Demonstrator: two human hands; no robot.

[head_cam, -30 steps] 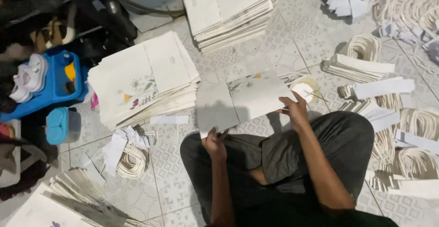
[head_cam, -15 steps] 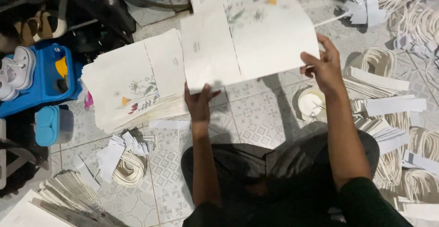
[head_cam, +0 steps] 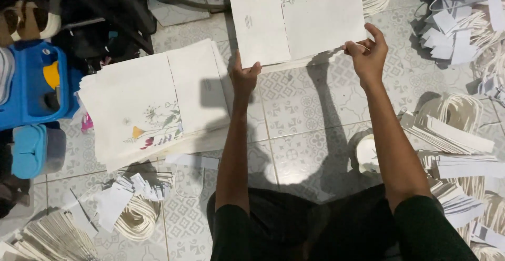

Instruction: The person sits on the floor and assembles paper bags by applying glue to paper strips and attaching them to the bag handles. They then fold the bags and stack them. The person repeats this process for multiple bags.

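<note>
Patterned tile floor [head_cam: 294, 108] w/ paper piles all round. Left hand [head_cam: 244, 74] & right hand [head_cam: 365, 53] each pinch the lower edge of a flat white paper sheet [head_cam: 297, 19], held up above the floor, near a floral sheet stack [head_cam: 152, 103]

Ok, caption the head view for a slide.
Left hand and right hand hold a flat paper sheet above a tiled floor.

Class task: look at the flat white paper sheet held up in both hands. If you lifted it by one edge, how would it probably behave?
The paper sheet looks thin, so probably light. It stays fairly flat between the left hand and right hand, suggesting some stiffness, though one-handed it might sag along its fold lines. It likely creases easily.
</note>
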